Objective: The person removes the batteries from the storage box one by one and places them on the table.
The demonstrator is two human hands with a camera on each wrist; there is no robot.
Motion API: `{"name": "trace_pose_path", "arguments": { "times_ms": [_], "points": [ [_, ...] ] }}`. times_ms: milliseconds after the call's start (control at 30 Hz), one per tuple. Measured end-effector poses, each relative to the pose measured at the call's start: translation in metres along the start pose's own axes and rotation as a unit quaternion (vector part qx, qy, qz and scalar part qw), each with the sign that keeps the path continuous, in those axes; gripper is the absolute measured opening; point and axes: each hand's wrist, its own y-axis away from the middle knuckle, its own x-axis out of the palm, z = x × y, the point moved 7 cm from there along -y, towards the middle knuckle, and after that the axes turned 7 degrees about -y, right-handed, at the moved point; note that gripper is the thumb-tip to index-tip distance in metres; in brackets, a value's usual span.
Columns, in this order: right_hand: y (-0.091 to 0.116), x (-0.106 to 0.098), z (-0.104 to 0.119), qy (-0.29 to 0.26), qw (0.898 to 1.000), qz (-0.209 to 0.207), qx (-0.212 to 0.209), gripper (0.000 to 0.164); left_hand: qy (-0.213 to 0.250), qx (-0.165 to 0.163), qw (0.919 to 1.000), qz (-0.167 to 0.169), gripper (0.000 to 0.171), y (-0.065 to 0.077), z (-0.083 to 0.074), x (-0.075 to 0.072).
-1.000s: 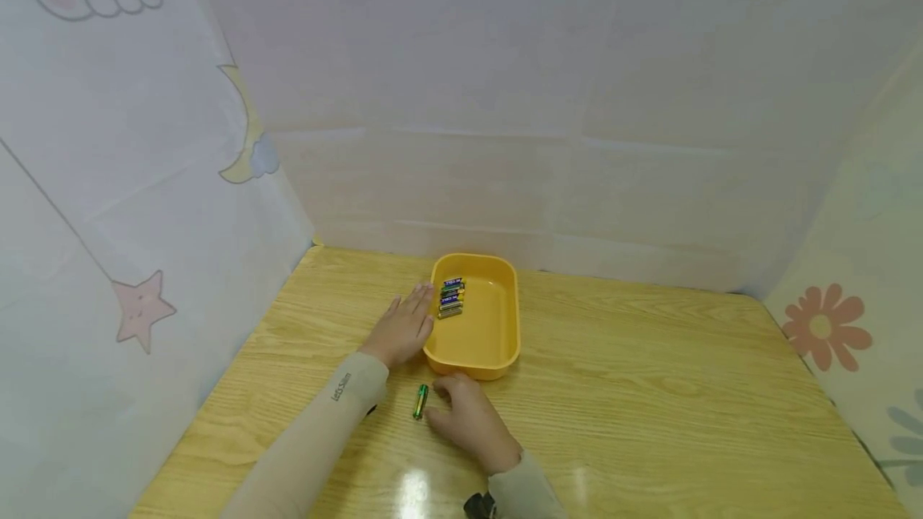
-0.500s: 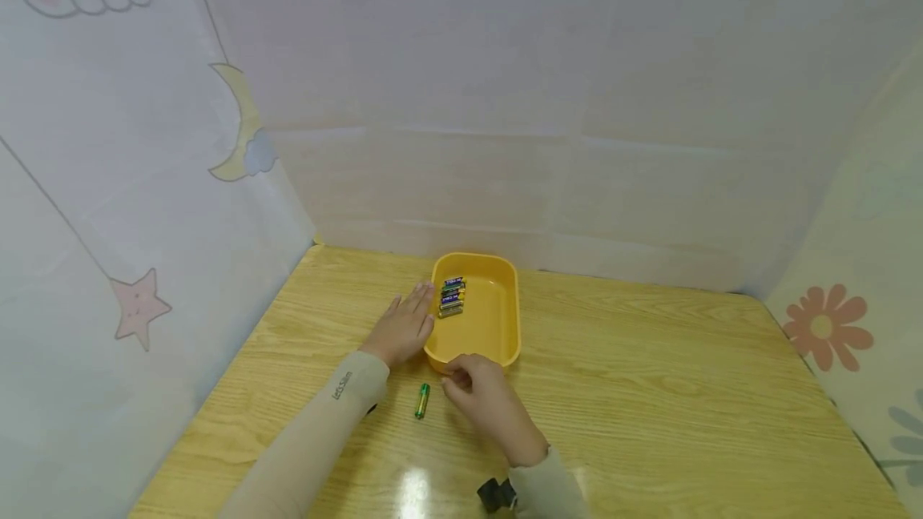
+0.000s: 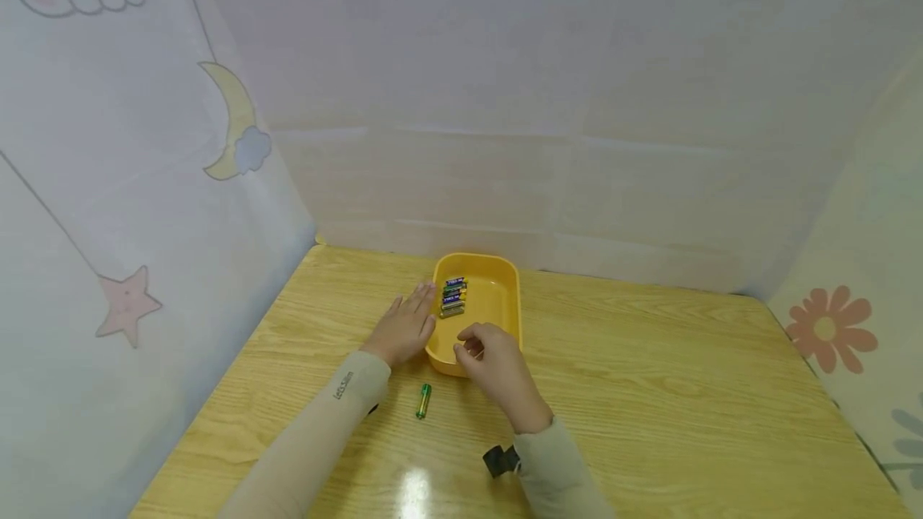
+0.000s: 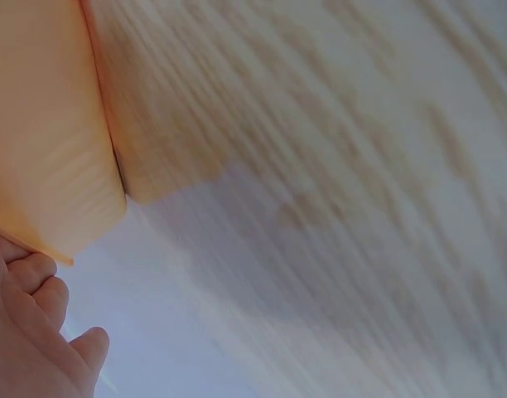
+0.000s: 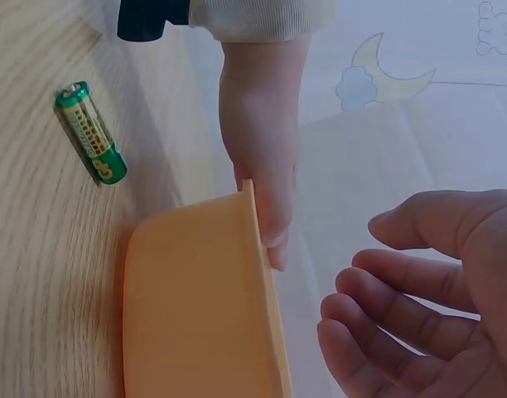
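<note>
A yellow plastic bin [image 3: 493, 303] stands on the table, with several AA-size batteries [image 3: 453, 297] lying in a row along its left side. My left hand [image 3: 400, 331] rests with extended fingers against the bin's left rim; in the left wrist view its fingertips are right at that rim. Over the near end of the bin is my right hand [image 3: 497, 359]. The right wrist view shows its fingers [image 5: 394, 319] loosely bent and apart from the thumb, with nothing between them. One green and gold battery [image 5: 92, 133] lies on the table in front of the bin.
The wood-grain table [image 3: 649, 391] extends far to the right of the bin. Pale printed sheets [image 3: 469, 102] enclose the back and both sides. A black device [image 3: 499, 461] is strapped at the right wrist.
My right hand has risen from beside the loose battery and moved forward over the bin's near rim. The left hand and the loose battery have stayed in place.
</note>
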Motion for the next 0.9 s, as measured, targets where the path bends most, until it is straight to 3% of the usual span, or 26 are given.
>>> {"name": "trace_pose_path", "arguments": {
  "times_ms": [267,633,900],
  "points": [
    [-0.018,0.002,-0.009,0.0,1.0,-0.017,0.016,0.01,-0.001,-0.002,1.0,0.001,0.06,0.001,0.001,0.0],
    [-0.043,0.005,-0.036,-0.013,0.997,-0.044,0.063,0.023,-0.006,0.007,0.9999,-0.009,0.06,-0.001,-0.002,-0.002],
    [-0.055,0.015,-0.048,0.009,0.995,-0.057,0.079,0.033,-0.013,0.008,0.9998,-0.01,0.059,0.001,0.001,0.0]
  ]
}}
